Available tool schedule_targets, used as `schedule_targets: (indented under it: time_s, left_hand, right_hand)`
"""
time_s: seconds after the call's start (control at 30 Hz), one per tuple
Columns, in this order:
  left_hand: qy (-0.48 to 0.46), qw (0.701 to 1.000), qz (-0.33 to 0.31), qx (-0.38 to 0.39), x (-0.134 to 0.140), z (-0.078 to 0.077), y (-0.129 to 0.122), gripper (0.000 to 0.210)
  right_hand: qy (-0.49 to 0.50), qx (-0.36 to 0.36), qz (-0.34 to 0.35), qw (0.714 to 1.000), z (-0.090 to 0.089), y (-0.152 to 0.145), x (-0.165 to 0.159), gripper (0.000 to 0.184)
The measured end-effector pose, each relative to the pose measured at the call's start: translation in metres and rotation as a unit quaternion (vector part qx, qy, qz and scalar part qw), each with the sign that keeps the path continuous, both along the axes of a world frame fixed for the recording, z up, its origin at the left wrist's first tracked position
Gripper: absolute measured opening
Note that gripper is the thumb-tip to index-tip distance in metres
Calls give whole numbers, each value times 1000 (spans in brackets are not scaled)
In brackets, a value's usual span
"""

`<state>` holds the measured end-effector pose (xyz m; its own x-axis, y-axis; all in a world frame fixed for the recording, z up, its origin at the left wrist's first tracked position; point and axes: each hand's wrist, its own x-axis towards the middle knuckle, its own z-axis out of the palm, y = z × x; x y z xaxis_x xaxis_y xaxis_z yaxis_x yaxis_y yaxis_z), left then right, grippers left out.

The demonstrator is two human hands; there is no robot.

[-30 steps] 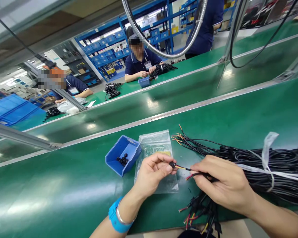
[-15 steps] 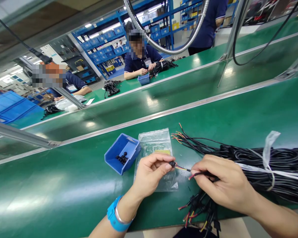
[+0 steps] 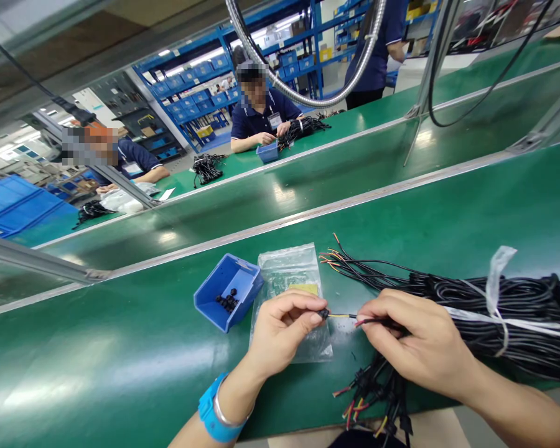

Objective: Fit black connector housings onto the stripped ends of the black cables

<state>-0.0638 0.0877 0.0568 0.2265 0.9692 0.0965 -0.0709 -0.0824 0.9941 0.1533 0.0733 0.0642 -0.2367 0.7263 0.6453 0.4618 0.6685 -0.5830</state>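
Observation:
My left hand [image 3: 284, 326] pinches a small black connector [image 3: 324, 313] between thumb and fingertips. Thin coloured wires [image 3: 340, 315], yellow the clearest, run from it to my right hand [image 3: 413, 339], which is closed around a black cable [image 3: 378, 321]. A red wire end also sticks out at the right fingertips. Under my left hand lies a clear plastic bag [image 3: 292, 264] with a yellow patch. Beyond my right hand is a tied bundle of black cables [image 3: 536, 311]. Several cable ends with black connectors [image 3: 378, 392] lie below that hand, by the table edge.
A blue bin [image 3: 210, 305] with several small black parts [image 3: 228, 301] stands left of the bag. Metal rails [image 3: 280, 223] cross behind the green table [image 3: 121, 361]. A metal flexible conduit [image 3: 308, 99] hangs overhead. Co-workers [image 3: 266, 118] sit at the far bench with cable bundles.
The wires between my hands now look straighter and closer together. Both hands keep their grip in nearly the same place. The whole view has shifted slightly.

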Motion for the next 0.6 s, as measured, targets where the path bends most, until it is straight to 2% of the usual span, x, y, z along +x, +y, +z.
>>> schedule_targets:
  time_s: [0.23, 0.47, 0.6]
  left_hand:
    - [-50, 997, -3, -57, 3, -2, 0, 12]
    - [-45, 997, -7, -64, 2, -1, -1, 12]
    - [-93, 990, -15, -103, 2, -3, 0, 13]
  right_hand:
    - [-2, 16, -2, 1000, -1, 1, 0, 13]
    - [8, 17, -5, 1000, 0, 0, 0, 13]
    - [1, 10, -1, 1000, -2, 0, 1, 14]
